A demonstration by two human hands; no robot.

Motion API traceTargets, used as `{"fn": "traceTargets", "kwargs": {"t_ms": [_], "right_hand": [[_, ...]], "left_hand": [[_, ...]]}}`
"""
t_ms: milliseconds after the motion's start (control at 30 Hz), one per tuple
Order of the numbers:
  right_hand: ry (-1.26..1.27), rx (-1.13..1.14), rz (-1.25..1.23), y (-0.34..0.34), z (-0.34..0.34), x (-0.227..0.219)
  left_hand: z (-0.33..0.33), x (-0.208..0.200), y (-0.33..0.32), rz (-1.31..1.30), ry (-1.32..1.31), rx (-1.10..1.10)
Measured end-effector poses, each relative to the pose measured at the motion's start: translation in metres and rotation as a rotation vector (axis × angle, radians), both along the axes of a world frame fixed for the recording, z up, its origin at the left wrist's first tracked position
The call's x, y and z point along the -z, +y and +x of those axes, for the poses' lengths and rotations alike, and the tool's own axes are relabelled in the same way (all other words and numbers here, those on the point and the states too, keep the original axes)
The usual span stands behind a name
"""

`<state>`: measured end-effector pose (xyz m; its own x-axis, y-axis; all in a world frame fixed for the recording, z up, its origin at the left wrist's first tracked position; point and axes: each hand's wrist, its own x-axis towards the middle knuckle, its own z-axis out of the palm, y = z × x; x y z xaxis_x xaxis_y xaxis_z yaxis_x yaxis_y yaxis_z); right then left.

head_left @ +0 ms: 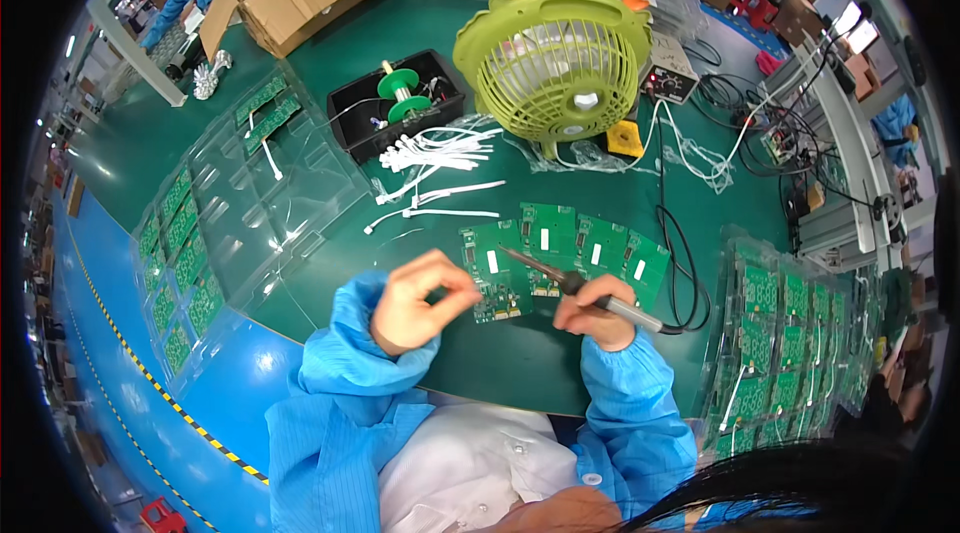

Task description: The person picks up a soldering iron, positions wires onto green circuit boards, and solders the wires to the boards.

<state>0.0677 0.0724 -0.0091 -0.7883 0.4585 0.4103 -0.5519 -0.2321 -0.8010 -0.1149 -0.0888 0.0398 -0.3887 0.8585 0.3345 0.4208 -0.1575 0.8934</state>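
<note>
Soldering iron (572, 283): I see it in the right hand (600, 311), slanted, its slim tip pointing left above the leftmost circuit board (497, 278); I cannot tell whether tip and board touch.
Right-hand grip: the fingers pinch the grey handle like a pen, behind the dark collar.
Left hand (420, 305): curled, thumb and forefinger near each other just beside that board; from here I cannot tell whether they pinch anything thin.
Iron's handling: I judge it light and stiff, and I would treat the metal end as hot, so I take hold only of the handle.
Black cord (708, 305): it loops to the right of the iron; I expect it to bend easily but tug at the handle's tail, so I want slack in it.
Board row: four boards fan out on the green tabletop (500, 363); they look thin, rigid and light, with fragile parts, so I favour the bare edges.
White leads (440, 148): bunched beyond the boards, a few lying apart; probably soft, limp and a little slippery, best held close to an end.
</note>
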Motion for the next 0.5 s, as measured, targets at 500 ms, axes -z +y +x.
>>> {"fn": "traceTargets", "kwargs": {"t_ms": [500], "right_hand": [[-0.298,0.199,0.151,-0.028,-0.011,0.011]], "left_hand": [[0.030,0.034,0.009,-0.221,-0.271,0.219]]}}
